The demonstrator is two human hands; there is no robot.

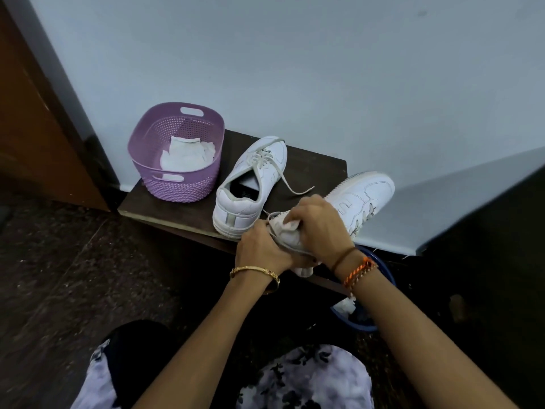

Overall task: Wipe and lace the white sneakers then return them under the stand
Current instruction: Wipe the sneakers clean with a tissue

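Two white sneakers are in view on a low dark wooden stand (182,202). One sneaker (250,184) rests flat on the stand with loose laces trailing to the right. The second sneaker (362,199) is tilted up on its side, toe pointing far right. My left hand (262,249) grips its heel end from below. My right hand (321,225) presses a crumpled white wipe (284,224) against the heel area. The heel is mostly hidden by both hands.
A purple perforated basket (177,184) holding white wipes stands at the stand's left end. A blue bowl (365,323) with a white scrap sits on the floor under my right forearm. A pale wall is behind, a brown door at left, dark furniture at right.
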